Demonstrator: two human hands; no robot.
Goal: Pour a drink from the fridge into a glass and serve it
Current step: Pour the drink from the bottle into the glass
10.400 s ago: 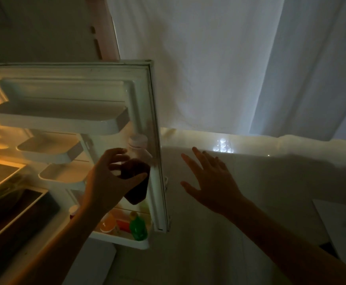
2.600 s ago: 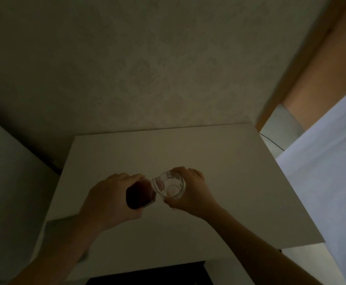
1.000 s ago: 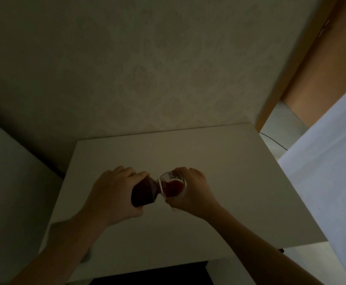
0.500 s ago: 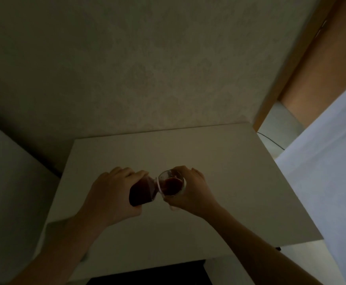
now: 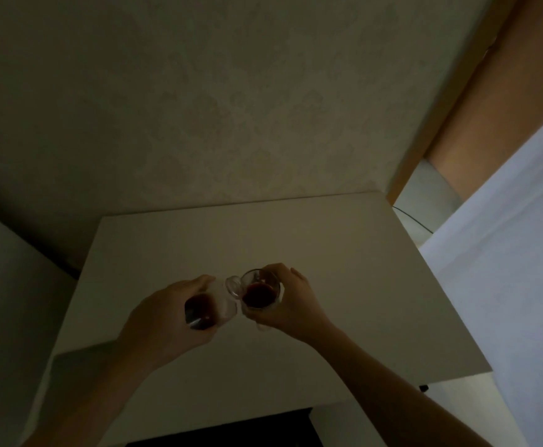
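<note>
My left hand [image 5: 163, 314] grips a clear bottle [image 5: 210, 304] of dark red drink, tilted so its open neck [image 5: 233, 285] sits beside the rim of a glass. The dark liquid lies back in the lower part of the bottle. My right hand [image 5: 291, 301] wraps around the clear glass [image 5: 260, 293], which holds dark red drink up to well below the rim. Both are held just above a pale tabletop [image 5: 344, 269]. The room is dim.
The pale table meets a patterned wall [image 5: 231, 91] at the back. A white cloth [image 5: 505, 253] hangs at the right, with an orange door frame [image 5: 476, 91] behind it. A dark gap [image 5: 225, 430] lies under the table's near edge. A pale surface stands at the left.
The glass has filled with more dark drink. The bottle has tipped back from its pouring tilt, so its liquid has run away from the neck. Both hands stay in place above the table.
</note>
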